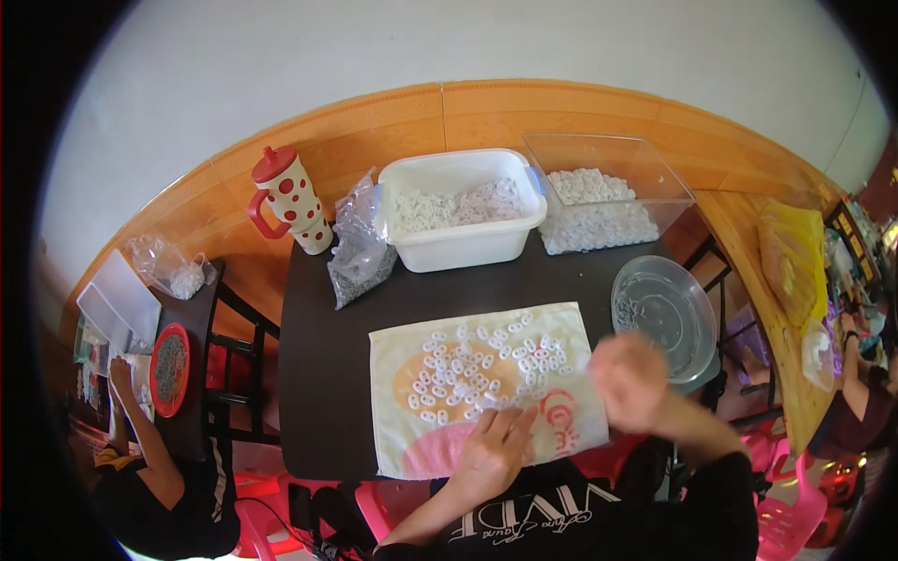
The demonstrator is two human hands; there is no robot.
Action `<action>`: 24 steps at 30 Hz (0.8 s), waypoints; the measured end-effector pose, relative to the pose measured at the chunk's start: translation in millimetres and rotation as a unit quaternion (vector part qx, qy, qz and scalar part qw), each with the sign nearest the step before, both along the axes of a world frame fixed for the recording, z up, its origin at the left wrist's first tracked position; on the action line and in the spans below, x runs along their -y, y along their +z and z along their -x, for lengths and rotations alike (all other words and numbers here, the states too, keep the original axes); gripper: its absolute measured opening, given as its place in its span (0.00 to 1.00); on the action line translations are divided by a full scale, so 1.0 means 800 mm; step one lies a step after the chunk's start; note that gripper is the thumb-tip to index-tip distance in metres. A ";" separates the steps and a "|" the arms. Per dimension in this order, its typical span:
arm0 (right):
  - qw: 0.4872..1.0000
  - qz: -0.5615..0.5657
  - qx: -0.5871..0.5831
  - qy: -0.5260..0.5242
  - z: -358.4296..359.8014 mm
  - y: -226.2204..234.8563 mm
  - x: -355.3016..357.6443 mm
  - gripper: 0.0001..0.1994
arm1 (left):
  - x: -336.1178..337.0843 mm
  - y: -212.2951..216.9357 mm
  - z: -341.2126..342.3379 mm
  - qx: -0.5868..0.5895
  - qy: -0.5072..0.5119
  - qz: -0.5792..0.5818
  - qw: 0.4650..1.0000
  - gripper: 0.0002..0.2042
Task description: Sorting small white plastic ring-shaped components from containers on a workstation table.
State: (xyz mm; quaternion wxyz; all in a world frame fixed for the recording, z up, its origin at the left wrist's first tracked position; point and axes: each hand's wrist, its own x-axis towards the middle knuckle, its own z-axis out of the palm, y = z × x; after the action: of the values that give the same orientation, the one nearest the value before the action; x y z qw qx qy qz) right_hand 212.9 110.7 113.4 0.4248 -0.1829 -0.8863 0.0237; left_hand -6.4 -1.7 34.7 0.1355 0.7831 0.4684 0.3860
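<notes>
On the dark table lies a pale printed towel (pixel 393 374). Many small white oval plastic pieces (pixel 458 366), each with two holes, are spread over it. My left hand (pixel 494 451) rests at the towel's near edge, fingers drawn together beside the nearest pieces; whatever is between the fingertips is hidden. Over the towel's right edge is my right hand (pixel 631 381), curled but smeared by motion, so its grip does not show. Just beyond it stands a round clear plastic tub (pixel 687 327) with small thin grey pieces along its left side.
Along the back stand a white bin (pixel 463 250) and a clear box (pixel 608 227), both holding white pieces. Left of them are a bag of grey bits (pixel 360 248) and a red-dotted tumbler (pixel 297 206). People work at side tables, left and right.
</notes>
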 end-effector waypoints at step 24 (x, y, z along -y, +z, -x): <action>0.972 0.179 0.134 -0.070 0.018 -0.092 0.013 0.17 | -0.002 -0.006 0.023 -0.058 0.135 0.029 0.989 0.18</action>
State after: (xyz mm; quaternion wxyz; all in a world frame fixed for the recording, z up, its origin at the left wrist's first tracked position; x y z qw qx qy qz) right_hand 198.6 100.2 39.8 0.2626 -0.3192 -0.9016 0.1273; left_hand -24.7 -0.2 30.0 0.0770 0.7295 0.5880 0.3408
